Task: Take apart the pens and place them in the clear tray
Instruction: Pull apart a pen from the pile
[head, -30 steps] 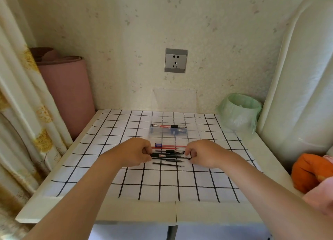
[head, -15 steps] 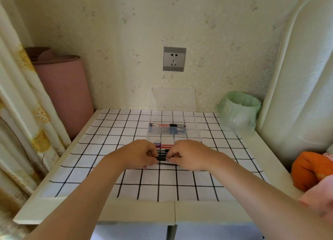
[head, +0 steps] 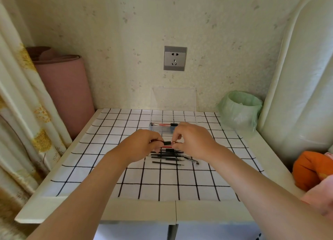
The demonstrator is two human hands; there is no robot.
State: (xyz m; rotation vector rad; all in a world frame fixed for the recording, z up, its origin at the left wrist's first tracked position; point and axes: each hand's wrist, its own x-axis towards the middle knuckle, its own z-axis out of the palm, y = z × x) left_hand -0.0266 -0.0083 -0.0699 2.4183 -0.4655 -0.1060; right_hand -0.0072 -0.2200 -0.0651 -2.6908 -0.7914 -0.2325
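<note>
Left hand [head: 144, 145] and right hand [head: 193, 140] each pinch one end of a black pen [head: 167, 142] just before the clear tray [head: 158, 130] (parts lie inside it); loose pens [head: 167, 157] lie nearer still.

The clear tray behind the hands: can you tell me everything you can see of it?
The clear tray looks like see-through plastic, shallow and rectangular. What seems to be its lid stands upright right behind it. It sits on the checked cloth, far middle. A few red and black pen parts lie crosswise in it. The right hand hides its near right corner; whether they touch cannot be told.
</note>
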